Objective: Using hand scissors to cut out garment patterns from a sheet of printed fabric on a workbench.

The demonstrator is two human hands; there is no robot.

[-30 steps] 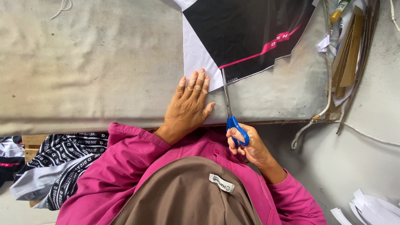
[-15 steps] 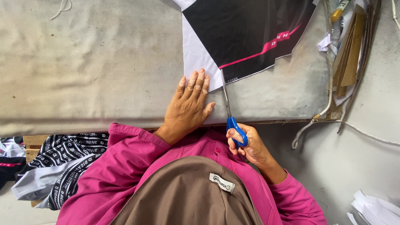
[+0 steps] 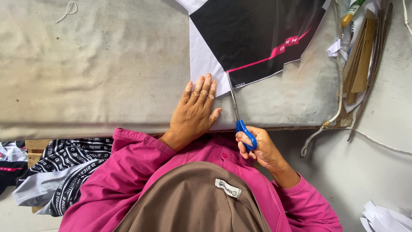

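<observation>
- The black printed sheet with a pink stripe and white margin (image 3: pixel 257 38) lies flat on the grey cloth-covered surface (image 3: pixel 94 73), at its near edge.
- The blue-handled scissors (image 3: pixel 238 112) have their blade tips at the sheet's lower edge.
- The right hand (image 3: pixel 257 148) grips the handles, fingers curled through the loops.
- The left hand (image 3: pixel 195 109) lies palm down, fingers close together, fingertips on the white margin.
- Black-and-white patterned fabric (image 3: pixel 64 167) lies below the surface, at the left.

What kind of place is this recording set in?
Probably a small garment or print-cutting workshop. A cloth-covered worktable holds a printed black, white and pink sheet that blue-handled scissors are cutting, with printed fabric pieces piled beside it and paper offcuts on the floor.
</observation>
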